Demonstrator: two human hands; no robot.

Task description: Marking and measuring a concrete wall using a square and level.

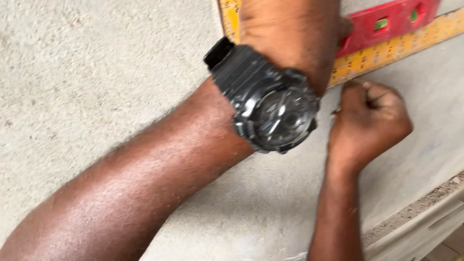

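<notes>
The right hand (369, 118) was curled into a tight fist, knuckles up, and a small dark tip poked out of it at about nine o'clock; it was too small and blurred to tell what slim thing the fingers were pinching. That fist sat just below the lower edge of the yellow ruler (386, 50), the tip close to the edge.

The ruler was a long flat strip, yellow with fine dark markings, and its long axis ran from roughly eight o'clock up toward two o'clock, rising to the right until it left the view. A second yellow arm (229, 17) stood at the top near twelve o'clock, so the tool looked like a square, though the corner was hidden. Lying along the ruler's upper side, touching it and pointing the same way, was a red spirit level (386, 24), a straight boxy bar with small green vial windows.

The left hand (290, 29) pressed down on the ruler and level at about twelve o'clock; its fingers ran out of view, so I could not tell how it gripped. On that wrist sat a chunky black wristwatch (273, 108) with a round dial and ribbed strap.

Everything lay against a pale grey, gritty concrete surface (96, 72), dusty and rough. At five o'clock ran a crumbly brown edge (415, 208).
</notes>
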